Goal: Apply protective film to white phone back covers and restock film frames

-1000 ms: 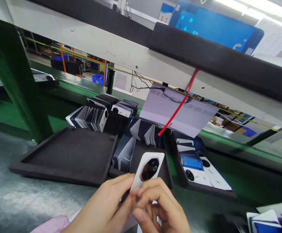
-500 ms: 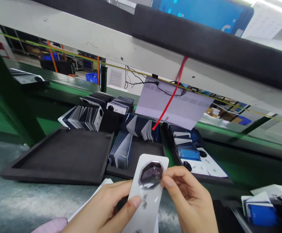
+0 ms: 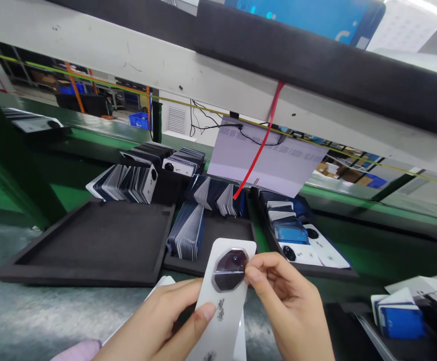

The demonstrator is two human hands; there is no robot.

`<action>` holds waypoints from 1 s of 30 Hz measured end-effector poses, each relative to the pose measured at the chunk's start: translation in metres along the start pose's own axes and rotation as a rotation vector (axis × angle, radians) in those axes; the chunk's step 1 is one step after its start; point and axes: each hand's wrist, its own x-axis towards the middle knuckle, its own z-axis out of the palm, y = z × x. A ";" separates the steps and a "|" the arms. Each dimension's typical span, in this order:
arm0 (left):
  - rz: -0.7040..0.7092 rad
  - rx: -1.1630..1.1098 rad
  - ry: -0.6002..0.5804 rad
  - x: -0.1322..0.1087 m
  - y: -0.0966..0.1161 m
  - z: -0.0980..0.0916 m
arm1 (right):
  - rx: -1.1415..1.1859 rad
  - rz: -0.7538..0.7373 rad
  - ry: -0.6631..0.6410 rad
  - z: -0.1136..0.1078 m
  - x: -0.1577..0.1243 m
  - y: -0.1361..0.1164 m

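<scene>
Panel: white panel [image 3: 224,321] tilted up over the counter [image 3: 60,316], just this side of mid tray [image 3: 224,243]; in work, prob. not finished.
L grip: L hand [image 3: 165,313] closed round panel's L edge, thumb on its face.
R grip: R hand [image 3: 289,301] w/ thumb + index pinched tog. at R edge of dark window [image 3: 230,271]; can't tell if film is btwn.
Done/left: one panel in hand; mid stack [image 3: 186,233] and L stack [image 3: 124,184] stand nearby (which are done, can't tell).
R tray: R tray [image 3: 316,271] has flat panels [image 3: 297,252] + blue piece [image 3: 291,233].
In the way: red strap [image 3: 258,153] hangs from shelf [image 3: 146,65], end over mid tray's stacks; hands' reach to panel unblocked.
</scene>
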 end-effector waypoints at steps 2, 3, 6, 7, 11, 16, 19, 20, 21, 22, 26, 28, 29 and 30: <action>0.024 0.067 -0.018 0.000 0.001 -0.001 | -0.003 0.010 -0.001 0.000 0.000 0.001; 0.036 0.094 -0.016 0.000 0.001 -0.002 | -0.004 0.016 0.000 0.000 0.000 0.001; 0.069 0.141 0.001 -0.001 0.002 -0.002 | 0.000 0.027 -0.004 0.001 0.000 0.002; 0.082 0.141 0.009 -0.001 0.002 -0.002 | -0.001 0.027 -0.006 0.001 -0.001 0.002; 0.123 0.125 0.055 -0.003 0.001 -0.001 | -0.008 0.028 -0.003 0.000 -0.002 0.004; 0.102 0.140 0.084 -0.005 0.001 0.002 | -0.123 -0.057 -0.001 0.000 -0.001 0.014; 0.077 0.098 0.102 -0.003 0.001 0.004 | -0.191 -0.106 0.038 -0.001 0.004 0.017; 0.075 0.062 0.106 -0.003 0.000 0.004 | -0.190 -0.084 0.021 -0.002 0.006 0.017; 0.073 0.021 0.107 -0.003 0.000 0.004 | -0.176 -0.048 -0.036 -0.003 0.008 0.016; 0.070 -0.016 0.105 -0.003 -0.002 0.004 | -0.151 -0.007 -0.132 -0.006 0.009 0.014; -0.041 -0.030 0.096 -0.014 -0.009 -0.003 | -0.057 0.099 -0.374 -0.027 0.011 0.010; -0.119 0.002 0.137 -0.024 -0.013 -0.009 | -0.093 0.153 -0.315 -0.041 0.010 0.018; -0.154 0.018 0.174 -0.029 -0.015 -0.013 | -0.127 0.192 -0.302 -0.046 0.008 0.026; -0.182 0.031 0.213 -0.034 -0.016 -0.017 | -0.163 0.236 -0.312 -0.051 0.005 0.037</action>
